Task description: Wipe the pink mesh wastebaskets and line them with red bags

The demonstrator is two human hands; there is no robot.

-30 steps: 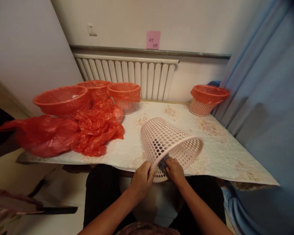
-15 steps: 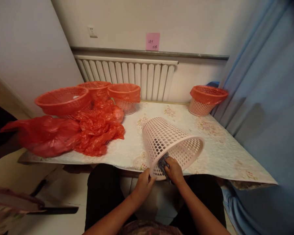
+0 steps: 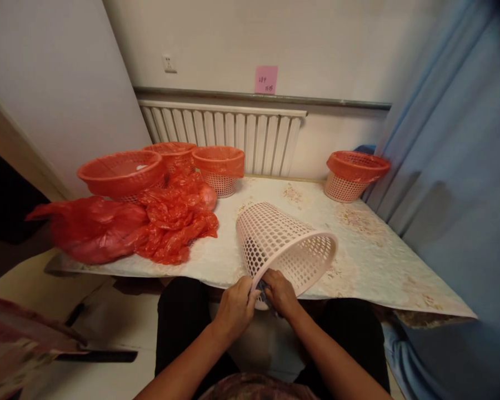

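A pale pink perforated wastebasket [image 3: 270, 230] lies on its side at the table's front edge, its mouth turned toward me and to the right. My left hand [image 3: 236, 304] is closed on the left side of its rim. Inside the mouth, near that same part of the rim, my right hand [image 3: 280, 291] is closed around a dark grey cloth [image 3: 263, 289], pressing it to the inner wall. Most of the cloth is hidden by the fingers.
Several baskets lined with red plastic bags, such as one at the left [image 3: 120, 173], stand along the back. Crumpled red bags [image 3: 173, 222] lie at the left. Another lined basket [image 3: 345, 183] stands beside the blue curtain [image 3: 437, 166]. A radiator [image 3: 229, 130] is behind the table.
My right hand has moved left with the cloth, closer to my left hand. The wastebasket has shifted slightly left in view, and its rim remains in my left hand.
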